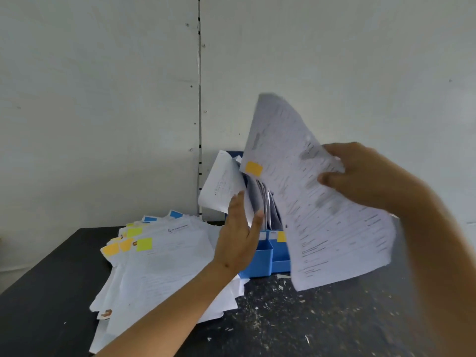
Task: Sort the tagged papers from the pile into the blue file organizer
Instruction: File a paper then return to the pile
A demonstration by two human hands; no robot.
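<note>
Orange-tagged sheet (309, 202) pinched in right hand (360, 176); left hand (239, 235) parts filed papers (224, 186).

The big sheet (316, 202) in the middle right is blurry, so its words can't be read. It hides much of the blue file organizer (260, 261).

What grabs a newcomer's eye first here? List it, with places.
The big sheet with an orange tag, gripped by the right hand above the blue organizer. Next, the left hand holding back filed papers in it. Then the pile at left, on the black table.
</note>
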